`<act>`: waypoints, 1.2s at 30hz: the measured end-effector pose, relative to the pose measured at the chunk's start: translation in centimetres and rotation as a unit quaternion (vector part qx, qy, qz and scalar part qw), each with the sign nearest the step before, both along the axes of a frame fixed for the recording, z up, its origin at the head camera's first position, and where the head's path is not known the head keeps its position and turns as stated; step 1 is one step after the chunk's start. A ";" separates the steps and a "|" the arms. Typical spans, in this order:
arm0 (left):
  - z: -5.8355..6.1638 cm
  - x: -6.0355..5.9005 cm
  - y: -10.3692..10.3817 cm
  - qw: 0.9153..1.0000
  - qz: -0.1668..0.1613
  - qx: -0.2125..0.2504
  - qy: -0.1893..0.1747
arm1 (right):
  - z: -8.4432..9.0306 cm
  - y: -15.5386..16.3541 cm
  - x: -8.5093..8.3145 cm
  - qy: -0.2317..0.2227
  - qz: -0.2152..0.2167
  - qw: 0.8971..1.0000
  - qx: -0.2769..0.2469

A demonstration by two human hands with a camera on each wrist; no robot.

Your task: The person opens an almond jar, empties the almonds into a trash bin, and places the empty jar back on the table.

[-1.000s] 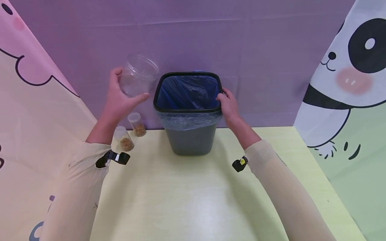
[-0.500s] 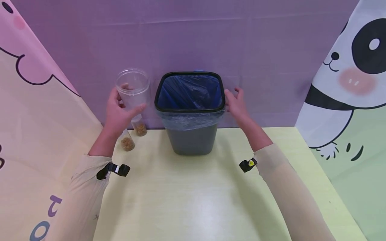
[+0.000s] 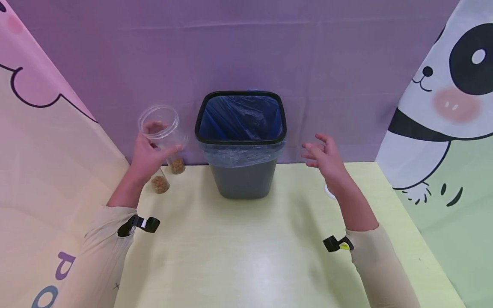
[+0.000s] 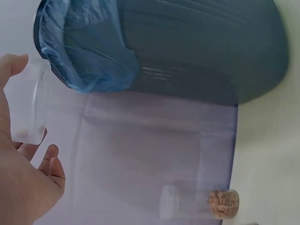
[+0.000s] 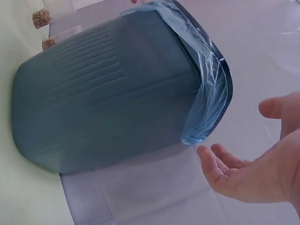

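- An empty clear jar (image 3: 161,128) is held in the left hand (image 3: 148,156); fingers and thumb are curled round its lower wall, mouth tilted up and towards the camera
- The jar is carried above the back left corner of the yellow surface (image 3: 239,252), just left of the bin (image 3: 242,141) and apart from it
- In the left wrist view the jar (image 4: 32,105) is seen pinched between thumb and fingers, with the bin's blue liner (image 4: 86,51) close by
- Two small vials (image 3: 159,183) with brown granules at the bottom are seen standing on the surface below the left hand, against the purple backdrop (image 3: 246,47); one vial (image 4: 199,204) is also seen in the left wrist view
- The right hand (image 3: 325,160) is held in the air to the right of the bin, fingers spread and relaxed, nothing gripped, not touching the rim
- In the right wrist view the open palm (image 5: 262,173) is seen just beside the liner's overhang, apart from it
- The grey bin is seen upright at the back centre of the surface, black rim on top, blue liner folded over the edge
- A small white object (image 3: 328,191) is partly hidden behind the right wrist; what it is cannot be told
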State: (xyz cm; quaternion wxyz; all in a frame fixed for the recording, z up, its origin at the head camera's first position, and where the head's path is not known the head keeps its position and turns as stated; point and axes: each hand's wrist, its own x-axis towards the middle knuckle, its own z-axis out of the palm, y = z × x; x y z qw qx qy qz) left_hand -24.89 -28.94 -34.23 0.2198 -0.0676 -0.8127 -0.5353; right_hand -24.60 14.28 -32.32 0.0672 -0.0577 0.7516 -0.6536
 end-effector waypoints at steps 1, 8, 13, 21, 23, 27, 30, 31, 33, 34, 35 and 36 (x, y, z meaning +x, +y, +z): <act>-0.2 0.0 -0.1 1.000 0.002 -0.006 -0.001 | -0.2 0.2 0.4 0.002 0.006 1.000 0.000; -2.3 -0.3 -0.4 0.999 0.004 -0.016 -0.030 | -2.4 1.4 2.8 0.014 0.051 0.998 0.024; -4.1 -0.1 -0.8 0.997 -0.013 -0.015 -0.079 | -4.3 2.2 5.0 0.028 0.080 0.995 0.052; -7.5 0.1 -1.5 0.994 -0.008 -0.020 -0.103 | -8.0 2.8 7.9 0.077 0.055 0.991 0.094; -8.5 -0.2 -1.7 0.994 -0.013 -0.016 -0.108 | -9.0 2.6 8.3 0.089 0.059 0.990 0.094; -10.0 -0.7 -2.0 0.993 -0.020 -0.007 -0.115 | -10.5 2.0 9.2 0.087 0.082 0.989 0.092; -10.8 -0.8 -2.0 0.993 -0.019 -0.002 -0.117 | -11.2 1.5 9.7 0.078 0.101 0.988 0.090; -11.0 -0.8 -2.0 0.993 -0.018 -0.001 -0.114 | -11.4 1.4 9.9 0.073 0.107 0.988 0.084; -11.4 -0.9 -1.9 0.994 -0.016 -0.001 -0.107 | -11.7 1.1 10.2 0.061 0.115 0.989 0.075; -11.7 -0.9 -1.8 0.995 -0.015 -0.002 -0.104 | -11.9 0.9 10.3 0.053 0.118 0.989 0.067; -11.9 -1.0 -1.8 0.995 -0.013 -0.007 -0.101 | -12.1 0.7 10.5 0.043 0.119 0.990 0.059; -12.2 -1.0 -1.8 0.995 -0.012 -0.010 -0.102 | -12.3 0.6 10.7 0.032 0.120 0.991 0.051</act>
